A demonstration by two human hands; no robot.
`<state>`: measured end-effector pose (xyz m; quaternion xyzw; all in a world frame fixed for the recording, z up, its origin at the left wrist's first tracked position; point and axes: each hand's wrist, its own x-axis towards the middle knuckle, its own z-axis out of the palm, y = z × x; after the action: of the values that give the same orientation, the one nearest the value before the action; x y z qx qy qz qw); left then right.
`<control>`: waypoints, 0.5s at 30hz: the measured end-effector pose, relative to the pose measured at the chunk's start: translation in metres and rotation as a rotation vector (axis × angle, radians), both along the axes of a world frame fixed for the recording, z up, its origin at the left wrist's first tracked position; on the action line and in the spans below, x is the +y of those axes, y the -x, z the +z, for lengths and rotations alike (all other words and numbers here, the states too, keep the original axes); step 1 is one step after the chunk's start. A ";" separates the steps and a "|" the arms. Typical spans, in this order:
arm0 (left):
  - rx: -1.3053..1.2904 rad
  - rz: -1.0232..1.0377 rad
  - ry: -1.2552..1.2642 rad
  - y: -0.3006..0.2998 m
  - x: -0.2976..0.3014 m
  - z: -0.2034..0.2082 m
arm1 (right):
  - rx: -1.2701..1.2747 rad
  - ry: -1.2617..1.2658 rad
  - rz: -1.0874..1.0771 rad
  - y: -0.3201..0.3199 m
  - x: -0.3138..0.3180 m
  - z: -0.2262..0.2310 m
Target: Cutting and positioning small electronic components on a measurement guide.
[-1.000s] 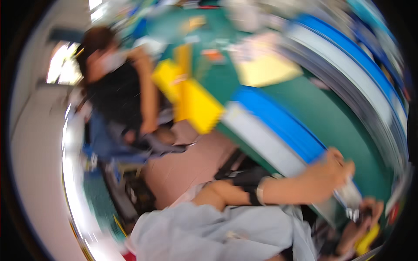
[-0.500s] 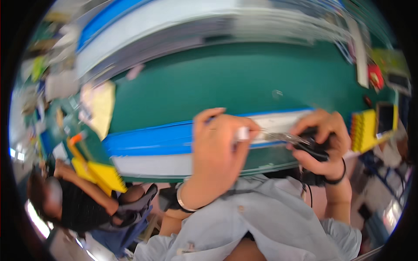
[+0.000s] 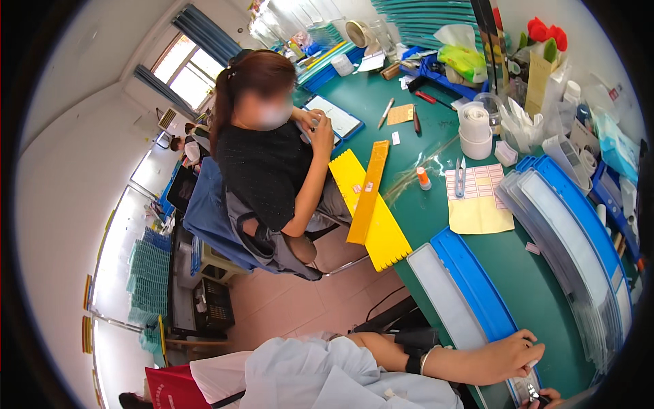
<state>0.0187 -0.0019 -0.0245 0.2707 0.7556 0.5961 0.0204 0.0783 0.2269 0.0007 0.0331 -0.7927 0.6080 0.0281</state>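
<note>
My left hand reaches over the near end of a long blue tray at the lower right. Its fingers are curled round a small white piece, mostly covered by them. At the bottom edge, only part of my right hand shows, closed on a black-handled metal tool whose kind I cannot make out. A long whitish strip lies along the tray's left side.
On the left sits a co-worker, hands over a white sheet. Yellow boards jut past the table edge. Tweezers lie on a label sheet, near a glue stick. Stacked long trays stand at right.
The view has swung left, bringing the co-worker and room into sight. My hands now appear at the lower right, still closed on the white piece and the black-handled tool.
</note>
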 end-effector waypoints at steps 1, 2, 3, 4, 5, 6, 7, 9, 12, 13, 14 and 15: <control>0.010 -0.010 -0.004 0.003 0.002 0.000 | 0.089 0.042 -0.077 -0.001 -0.008 0.005; 0.004 -0.027 -0.003 0.006 0.004 0.000 | 0.119 -0.120 -0.091 0.000 -0.008 0.008; -0.003 -0.044 -0.002 0.007 0.005 0.000 | 0.125 -0.122 -0.102 0.001 -0.013 0.012; 0.003 -0.055 -0.002 0.007 0.005 -0.001 | 0.182 -0.176 -0.123 0.002 -0.018 0.017; 0.016 -0.049 0.008 0.007 0.005 0.002 | 0.245 -0.231 -0.138 0.003 -0.022 0.022; 0.030 -0.043 0.018 0.008 0.004 0.004 | 0.229 -0.229 -0.134 0.002 -0.018 0.019; 0.041 -0.045 0.018 0.009 0.004 0.004 | 0.240 -0.228 -0.137 0.003 -0.014 0.017; 0.041 -0.025 0.005 0.009 0.004 0.002 | 0.067 -0.249 -0.128 0.006 -0.010 0.017; 0.022 -0.040 0.046 0.009 0.003 0.000 | 0.248 -0.227 0.074 0.024 -0.014 0.029; 0.031 -0.043 0.043 0.009 0.004 -0.001 | 0.256 -0.231 0.070 0.022 -0.011 0.022; 0.043 -0.045 0.021 0.008 0.005 0.000 | 0.161 -0.114 0.032 0.016 -0.007 0.010; 0.053 -0.046 -0.001 0.007 0.005 0.000 | 0.067 0.004 -0.004 0.011 -0.004 0.002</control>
<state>0.0118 0.0032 -0.0243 0.3039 0.7492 0.5884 0.0139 0.0674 0.2226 0.0025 0.0516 -0.7901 0.6083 0.0558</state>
